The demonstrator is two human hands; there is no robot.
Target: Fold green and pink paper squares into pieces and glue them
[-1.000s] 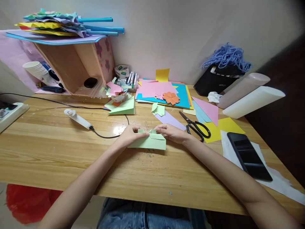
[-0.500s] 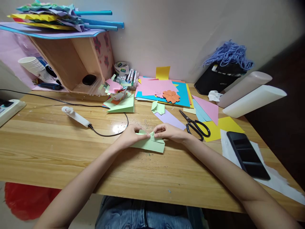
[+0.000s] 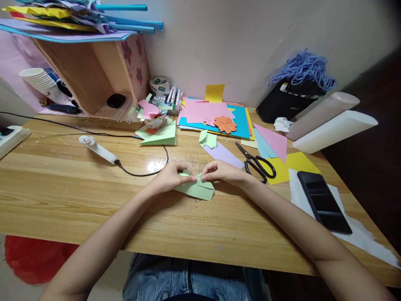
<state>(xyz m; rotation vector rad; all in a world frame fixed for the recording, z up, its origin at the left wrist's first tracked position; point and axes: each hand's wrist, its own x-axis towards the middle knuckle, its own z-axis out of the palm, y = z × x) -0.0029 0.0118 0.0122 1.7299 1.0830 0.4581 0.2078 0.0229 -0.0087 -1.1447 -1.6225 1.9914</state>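
One pale-green folded paper sheet (image 3: 194, 192), over the middle of the light wood-grain worktop (image 3: 150, 221), pinched from both sides: left hand (image 3: 173, 176) narrow on its left part, right hand (image 3: 221, 172) narrow on the small raised fold at its upper edge, the two nearly meeting. Just beyond the hands, a small light-green folded paper piece (image 3: 208, 140) overlaps the far end of a flat lavender paper strip (image 3: 223, 153); black-handled scissors (image 3: 252, 158) lie right of that, a white handheld tool (image 3: 103, 152) with black cord (image 3: 138, 175) left of the left hand.
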